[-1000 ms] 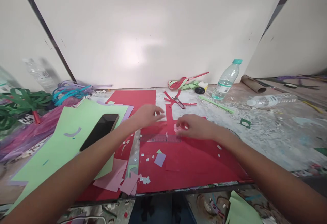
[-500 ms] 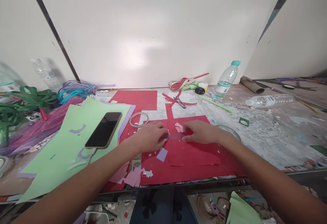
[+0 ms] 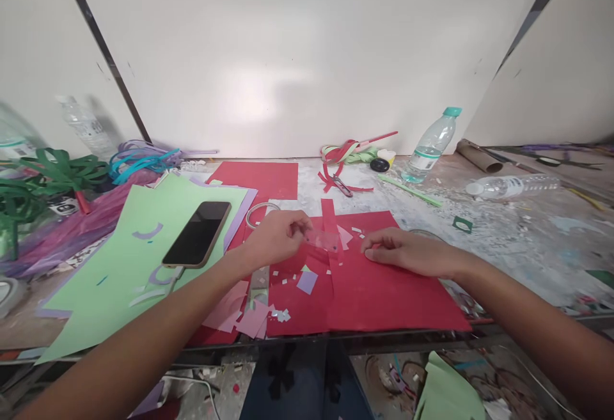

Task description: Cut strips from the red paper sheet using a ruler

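My left hand (image 3: 281, 238) is closed in a pinch on the left end of a short clear strip (image 3: 322, 240) that looks like tape. The strip's other end is free, above the red paper (image 3: 384, 298). To its right, my right hand (image 3: 407, 252) rests low over the same paper, fingers curled and thumb against them. Whatever lies between those fingertips is hidden. A narrow red paper strip (image 3: 329, 214) stands out past the paper's far edge. Beside it lies a pink scrap (image 3: 344, 237). A lilac scrap (image 3: 307, 282) sits nearer me, among tiny white bits.
On the left, a phone (image 3: 197, 234) with a cable lies on green paper (image 3: 110, 266). A tape roll (image 3: 252, 217) is partly behind my left hand. Small scissors (image 3: 342, 186) lie farther back. One bottle (image 3: 429, 148) stands at the back right; another bottle (image 3: 513, 186) lies flat.
The clear strip was stretched between both hands; now only the left holds it, slightly raised. My right hand has moved right, away from the strip. The red paper beneath has shifted.
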`<state>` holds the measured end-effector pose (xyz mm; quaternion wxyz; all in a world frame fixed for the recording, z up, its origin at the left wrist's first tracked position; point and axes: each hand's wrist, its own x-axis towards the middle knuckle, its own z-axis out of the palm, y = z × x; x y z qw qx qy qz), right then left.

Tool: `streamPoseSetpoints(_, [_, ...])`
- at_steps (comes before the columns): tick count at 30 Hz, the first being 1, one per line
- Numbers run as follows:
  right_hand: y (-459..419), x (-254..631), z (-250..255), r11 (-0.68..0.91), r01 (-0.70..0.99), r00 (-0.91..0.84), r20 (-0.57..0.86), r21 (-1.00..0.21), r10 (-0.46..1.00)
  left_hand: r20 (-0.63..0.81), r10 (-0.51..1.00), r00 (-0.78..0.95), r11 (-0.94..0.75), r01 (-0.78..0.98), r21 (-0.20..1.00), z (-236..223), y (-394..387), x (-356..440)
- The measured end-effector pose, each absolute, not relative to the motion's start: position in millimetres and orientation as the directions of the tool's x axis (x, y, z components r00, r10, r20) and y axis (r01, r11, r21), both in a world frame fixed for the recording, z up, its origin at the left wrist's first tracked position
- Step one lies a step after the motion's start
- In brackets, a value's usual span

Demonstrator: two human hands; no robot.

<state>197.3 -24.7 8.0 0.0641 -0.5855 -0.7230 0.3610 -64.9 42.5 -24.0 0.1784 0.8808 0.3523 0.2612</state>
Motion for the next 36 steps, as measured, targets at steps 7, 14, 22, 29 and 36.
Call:
streamPoseSetpoints(7, [-67, 189, 7, 0.209, 0.868, -0.334, -0.220, -0.450, 0.917, 0.525, 0.551, 0.649, -0.819, 0.542, 0.189, -40, 48, -63])
streamPoseSetpoints(14, [-84, 191, 4, 0.176, 0.849, -0.388, -0.362, -0.498, 0.847, 0.457, 0.533, 0.712, -0.841, 0.502, 0.199, -39, 42, -60])
streamPoseSetpoints(22, [-56, 173, -6, 0.396, 0.882, -0.399, 0.042, -0.256, 0.916, 0.293, 0.468, 0.834, -0.882, 0.460, 0.100, -38, 30, -46])
streamPoseSetpoints(29, [9, 169, -18, 0.574, 0.769, -0.595, 0.015, -0.283, 0.804, 0.306, 0.441, 0.844, -0.896, 0.436, 0.088, -41, 33, -47])
streamPoseSetpoints(36, [24, 172, -32, 0.457, 0.878, -0.454, 0.052, -0.145, 0.889, 0.273, 0.327, 0.905, -0.928, 0.363, -0.091, -27, 29, -35])
